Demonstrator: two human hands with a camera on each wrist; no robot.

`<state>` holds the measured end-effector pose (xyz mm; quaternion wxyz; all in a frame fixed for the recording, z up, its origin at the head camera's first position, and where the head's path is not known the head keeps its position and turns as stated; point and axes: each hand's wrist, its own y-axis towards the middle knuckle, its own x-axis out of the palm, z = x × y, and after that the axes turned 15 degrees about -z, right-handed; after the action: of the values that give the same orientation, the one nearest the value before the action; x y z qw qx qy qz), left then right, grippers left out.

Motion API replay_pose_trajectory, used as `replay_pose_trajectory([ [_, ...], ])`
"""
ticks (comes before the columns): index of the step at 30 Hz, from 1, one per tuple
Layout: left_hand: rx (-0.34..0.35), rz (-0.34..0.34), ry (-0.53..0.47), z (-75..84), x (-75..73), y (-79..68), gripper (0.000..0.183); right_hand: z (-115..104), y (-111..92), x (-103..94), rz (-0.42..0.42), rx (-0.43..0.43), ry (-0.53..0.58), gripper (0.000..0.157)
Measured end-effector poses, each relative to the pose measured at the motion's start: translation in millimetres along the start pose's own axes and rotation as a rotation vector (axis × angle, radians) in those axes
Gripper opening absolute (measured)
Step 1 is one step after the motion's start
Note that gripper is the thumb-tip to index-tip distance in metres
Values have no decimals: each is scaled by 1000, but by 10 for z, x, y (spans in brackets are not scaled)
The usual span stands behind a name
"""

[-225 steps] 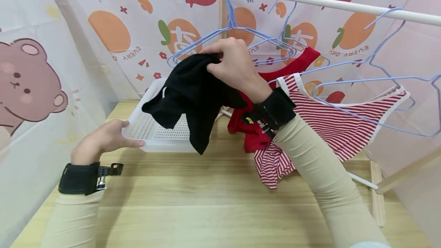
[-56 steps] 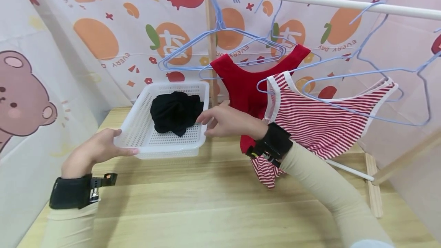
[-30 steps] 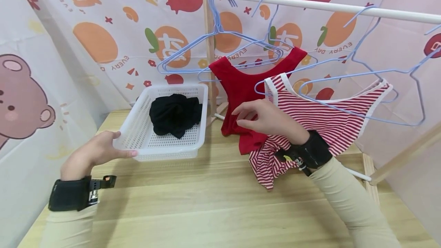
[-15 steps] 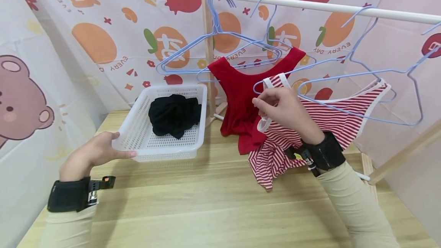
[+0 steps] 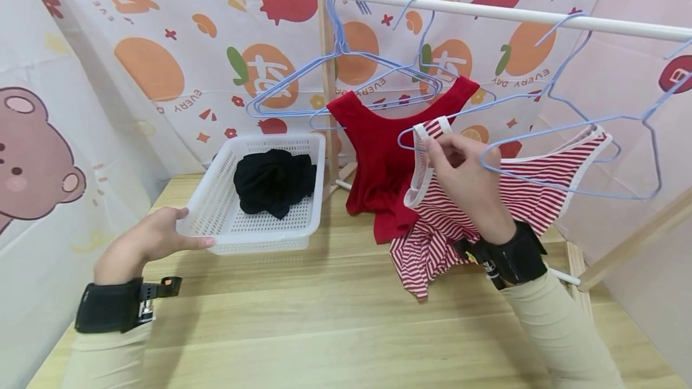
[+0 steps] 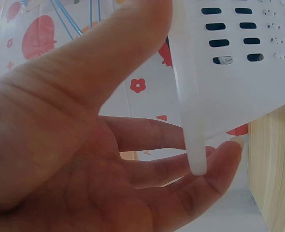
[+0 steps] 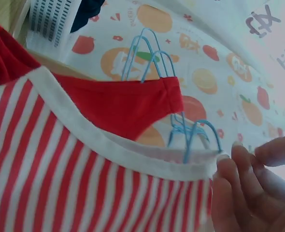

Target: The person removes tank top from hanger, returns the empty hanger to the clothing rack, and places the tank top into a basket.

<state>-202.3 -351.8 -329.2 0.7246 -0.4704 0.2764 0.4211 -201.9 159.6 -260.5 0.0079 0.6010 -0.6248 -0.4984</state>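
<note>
My left hand (image 5: 143,242) grips the near left corner of a white perforated plastic basket (image 5: 259,236), its rim between thumb and fingers in the left wrist view. Crumpled black cloth (image 5: 273,182) lies inside. On the right, my right hand (image 5: 470,179) pinches the left shoulder strap of a red-and-white striped tank top (image 5: 532,194) that hangs on a blue hanger (image 5: 567,188). In the right wrist view the fingertips (image 7: 224,162) are at the strap's end, beside the hanger wire. Behind it hangs a red tank top (image 5: 373,149).
A white rail (image 5: 486,12) on a wooden stand crosses the upper right. Several bare blue hangers (image 5: 292,86) hang at its left end, above the basket. The striped top's lower part droops onto the wooden table (image 5: 303,317). A printed curtain stands behind.
The black garment, earlier held up by my right hand, now lies in the basket. My right hand has moved right to the striped top's strap. My left hand stays on the basket.
</note>
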Motion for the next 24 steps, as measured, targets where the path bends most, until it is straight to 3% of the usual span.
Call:
replay_pose_trajectory([
  [11,7,5,9,-5,1,11,121,-53,-83,-285,407,-70,-101,23],
  [17,-1,-10,-12,7,0,-5,122,31,-75,-479,552,70,-136,24],
  [24,1,-9,-10,17,1,-9,121,91,-18,-713,689,241,-102,21],
])
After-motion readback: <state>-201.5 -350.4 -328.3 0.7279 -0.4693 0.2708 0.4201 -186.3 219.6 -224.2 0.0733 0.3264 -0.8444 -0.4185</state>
